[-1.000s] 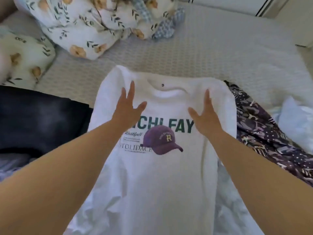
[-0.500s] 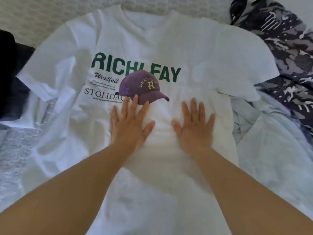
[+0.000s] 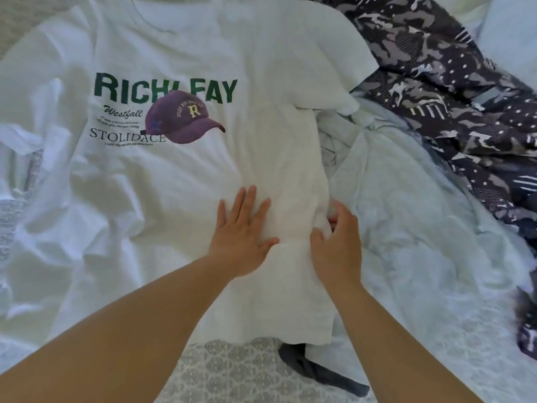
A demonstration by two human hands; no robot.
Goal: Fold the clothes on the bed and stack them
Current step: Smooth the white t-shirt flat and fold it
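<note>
Two bare hands work on a white cotton T-shirt [image 3: 180, 181] printed with green lettering and a purple cap, spread face-up on the patterned grey bedspread [image 3: 232, 370]; the left hand [image 3: 242, 229] presses flat on it, fingers straight and spread toward 12 o'clock; the right hand [image 3: 338, 244], at its 3 o'clock, curls its fingers round the shirt's right side edge; a pale blue crumpled garment [image 3: 406, 228] lies further right, with a dark camouflage-print garment [image 3: 453, 91] at 2 o'clock.

A grey patterned bedspread [image 3: 232, 370] covers the bed, showing at the near edge.
</note>
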